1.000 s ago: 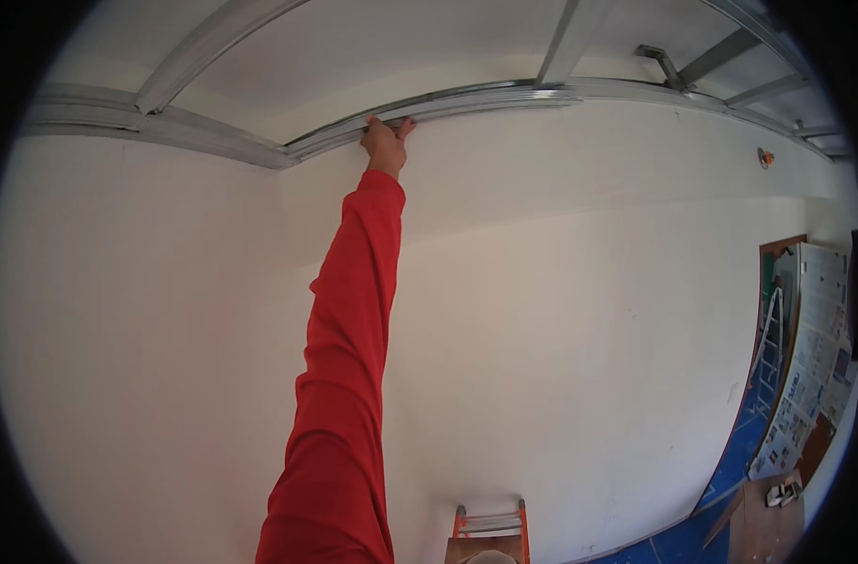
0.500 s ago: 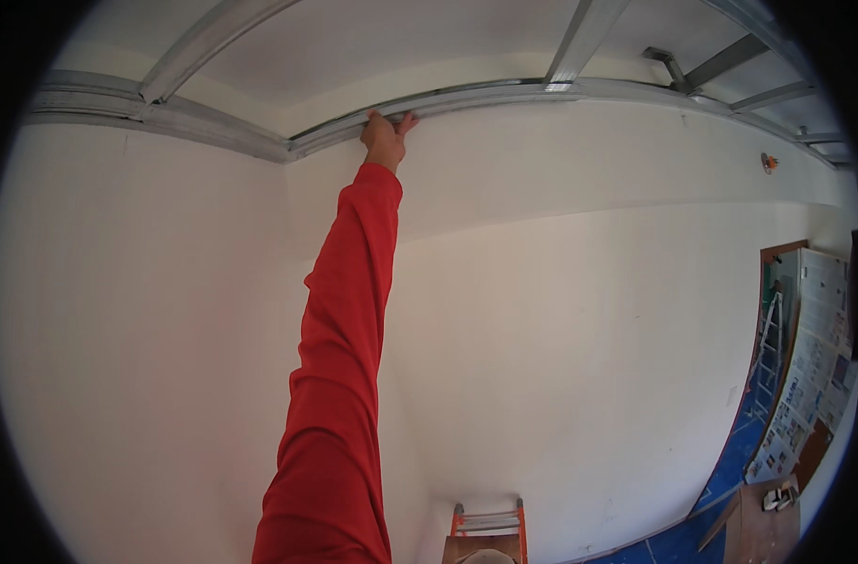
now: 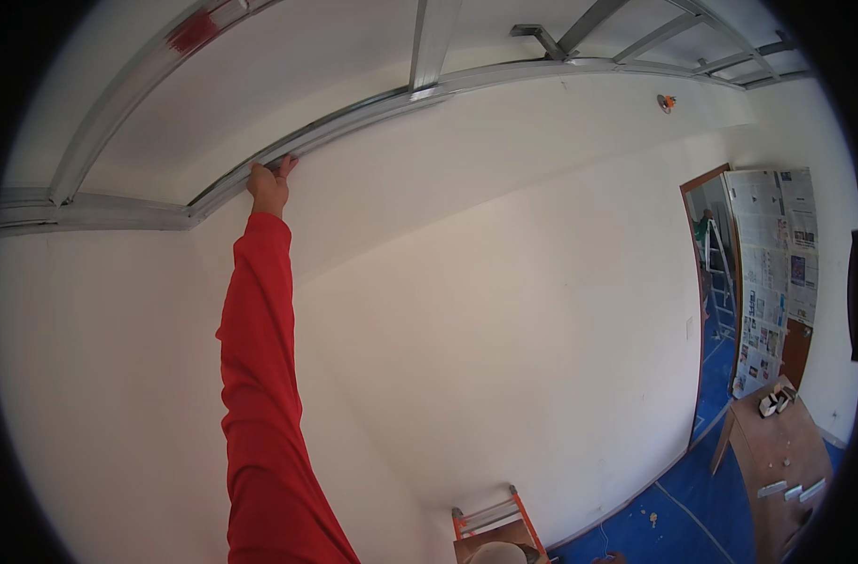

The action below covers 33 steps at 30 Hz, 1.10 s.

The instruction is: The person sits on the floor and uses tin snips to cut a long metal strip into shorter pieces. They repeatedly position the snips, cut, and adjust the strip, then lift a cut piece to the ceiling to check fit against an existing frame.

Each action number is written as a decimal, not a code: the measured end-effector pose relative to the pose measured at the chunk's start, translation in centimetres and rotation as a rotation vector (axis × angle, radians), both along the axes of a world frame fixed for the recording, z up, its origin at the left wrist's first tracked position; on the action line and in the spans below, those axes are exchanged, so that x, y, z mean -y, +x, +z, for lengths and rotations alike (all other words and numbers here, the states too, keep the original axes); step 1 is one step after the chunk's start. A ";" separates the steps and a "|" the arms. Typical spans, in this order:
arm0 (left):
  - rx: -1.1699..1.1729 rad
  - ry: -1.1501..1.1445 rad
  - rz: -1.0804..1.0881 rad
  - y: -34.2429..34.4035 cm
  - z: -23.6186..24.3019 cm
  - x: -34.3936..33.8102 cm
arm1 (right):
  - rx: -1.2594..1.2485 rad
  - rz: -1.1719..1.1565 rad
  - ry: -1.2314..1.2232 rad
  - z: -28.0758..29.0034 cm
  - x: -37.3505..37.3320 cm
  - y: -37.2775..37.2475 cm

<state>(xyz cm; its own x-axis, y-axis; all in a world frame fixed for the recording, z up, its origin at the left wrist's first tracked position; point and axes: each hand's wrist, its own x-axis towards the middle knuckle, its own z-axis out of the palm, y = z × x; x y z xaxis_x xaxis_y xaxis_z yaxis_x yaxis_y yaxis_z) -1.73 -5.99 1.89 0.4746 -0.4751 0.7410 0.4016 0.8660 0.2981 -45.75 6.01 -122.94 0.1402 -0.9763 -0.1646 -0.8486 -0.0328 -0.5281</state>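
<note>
In a red sleeve, my left arm reaches up from the lower edge. My left hand [image 3: 270,190] is raised to the galvanized metal wall channel [image 3: 339,122] near the corner, its fingers closed at the lower edge of the channel. Some fingers are partly hidden behind the metal. The channel runs along the top of the white wall [image 3: 504,282] and meets another metal channel [image 3: 118,214] at the corner on the left. My right hand is out of view.
Metal ceiling bars [image 3: 432,42] cross overhead; one has a red patch [image 3: 194,33]. Below stands an orange-railed ladder [image 3: 530,522] beside a pale round thing [image 3: 499,555]. At right are a doorway with another ladder [image 3: 720,273], a paper-covered door [image 3: 767,273], a wooden table [image 3: 777,446] and blue floor covering [image 3: 669,512].
The view has swung to the right, so my hand and the channel appear farther left. More of the table and floor shows. My left hand stays at the channel.
</note>
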 end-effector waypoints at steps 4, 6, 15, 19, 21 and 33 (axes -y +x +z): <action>-0.008 0.001 -0.003 0.4 0.8 0.4 | 0.079 -0.046 0.025 -0.1 0.2 -0.2; 0.000 0.004 0.011 0.5 1.0 0.9 | 0.022 0.029 -0.002 -0.2 0.4 -0.3; -0.021 0.012 0.037 0.2 0.6 0.6 | -0.308 0.276 -0.162 1.0 1.0 -0.7; 0.024 -0.022 0.034 0.1 -0.1 0.6 | -0.109 0.137 -0.142 2.9 0.5 -0.9; 0.071 -0.042 0.002 0.1 -1.2 0.3 | 0.059 -0.016 -0.071 4.2 -0.2 -1.2; 0.352 -0.087 -0.467 -13.2 -22.0 -7.5 | 1.131 -0.289 -0.686 49.8 -4.0 -3.2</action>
<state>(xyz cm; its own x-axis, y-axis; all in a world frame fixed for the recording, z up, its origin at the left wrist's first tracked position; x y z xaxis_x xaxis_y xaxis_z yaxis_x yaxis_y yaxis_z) -14.90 1.50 -20.13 -0.0517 -0.5052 0.8615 0.6360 0.6484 0.4184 -48.99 10.02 -73.10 -0.3491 -0.8319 0.4313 0.0148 -0.4651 -0.8852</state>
